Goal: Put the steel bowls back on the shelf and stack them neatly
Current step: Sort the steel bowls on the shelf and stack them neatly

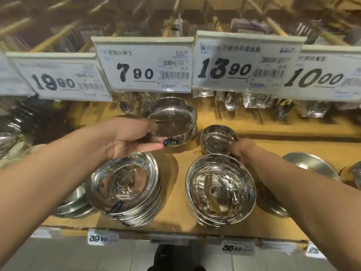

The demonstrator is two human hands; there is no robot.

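Retail shelving fills the view: a tan wooden shelf [181, 192] carries polished steel tableware, and a row of white price tags [142, 65] hangs above it on the edge of the upper level, with packaged utensils blurred behind.

At far left, wrapped steel items [11, 141] lie in shadow. A stack of shallow steel plates with wide rims [127, 188] stands at the left front of the shelf, partly overlapping a flatter steel dish [72, 206] beside it.

The left hand [127, 139] extends forward above this plate stack, palm turned inward. Its fingers grasp the near rim of a straight-walled round steel bowl [173, 122], which bears a small dark sticker on its near wall. The bowl sits toward the rear centre of the shelf; whether it rests on the shelf or is held just clear of it cannot be determined.

Right of centre, a stack of deep round steel bowls [220, 188] stands at the front. Directly behind it sits a small round steel bowl [218, 138]. The right hand [244, 149] reaches between them, its fingers curled against the right rim of the small bowl; the fingertips are hidden, so the exact hold cannot be determined.

At far right, an inverted steel dish [310, 165] lies near the right forearm. Small price labels [97, 238] line the shelf's front edge.
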